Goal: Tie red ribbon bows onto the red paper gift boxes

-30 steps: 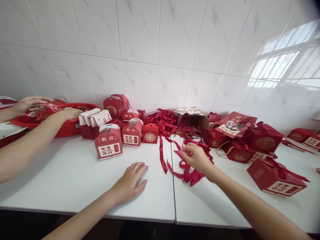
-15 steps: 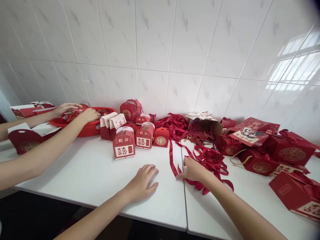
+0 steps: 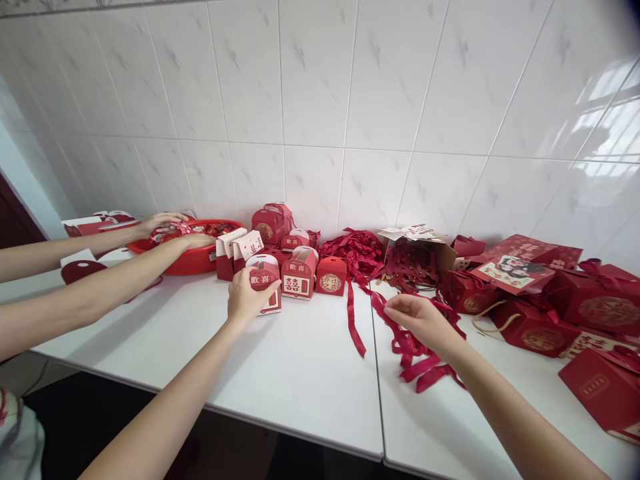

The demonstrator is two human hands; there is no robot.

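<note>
My left hand [image 3: 245,297] is closed round a small red and white gift box [image 3: 259,277] with gold characters; the hand covers part of its front. To the right, my right hand [image 3: 420,319] is pinched at a dark red ribbon [image 3: 381,308], above a loose pile of ribbons [image 3: 423,373] on the white table. One loose ribbon end [image 3: 355,327] lies between my two hands. Beside the held box stand a similar gift box [image 3: 299,273] and a smaller red box with a gold round emblem [image 3: 331,277].
On the left, another person's hands [image 3: 197,241] are in a red basin [image 3: 190,261] of wrapped items. A ribbon heap [image 3: 357,250] and an open carton [image 3: 443,250] are near the tiled wall. Several red boxes [image 3: 540,327] crowd the right side. A seam [image 3: 379,400] divides the table.
My left hand has moved from the bare table up and left onto the gift box. My right hand has risen slightly, its fingers now pinched at a ribbon. The view has shifted left.
</note>
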